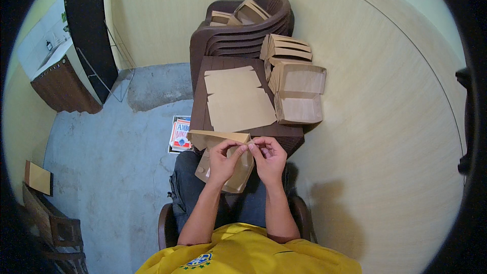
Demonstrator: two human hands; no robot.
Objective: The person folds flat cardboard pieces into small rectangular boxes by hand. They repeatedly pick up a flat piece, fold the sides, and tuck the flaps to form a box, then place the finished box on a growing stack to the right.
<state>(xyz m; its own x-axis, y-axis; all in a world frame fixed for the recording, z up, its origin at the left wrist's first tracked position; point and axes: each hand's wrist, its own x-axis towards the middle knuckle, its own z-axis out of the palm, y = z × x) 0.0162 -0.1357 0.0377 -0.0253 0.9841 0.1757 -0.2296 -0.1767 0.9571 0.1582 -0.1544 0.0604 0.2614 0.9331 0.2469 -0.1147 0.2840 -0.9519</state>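
Cardboard filled the scene: a half-folded brown cardboard box (pixel 228 165) sat over the person's lap, at the near edge of the dark brown plastic tabletop (pixel 200 106). The left hand (pixel 221 160) was curled around the box's upper flap, thumb and fingers pinched shut on the cardboard. The right hand (pixel 270 158) met it just beside, fingertips closed on the same flap edge, so that both hands touched at the top of the box. A long flap of the box stuck out to the left, lying along the tabletop's near edge.

On the tabletop, beyond the hands, lay a stack of flat unfolded brown cardboard sheets (pixel 237 99). To the right of it stood a pile of finished folded cardboard boxes (pixel 297 89), some open toward the camera, hanging partly over the tabletop's right edge. Farther off, a stack of dark brown plastic chairs (pixel 238 35) held a few more boxes on its seat. On the grey concrete floor (pixel 116 172), left of the tabletop, lay a red and white printed carton (pixel 179 134). The person wore a yellow shirt (pixel 243 253) and dark trousers.
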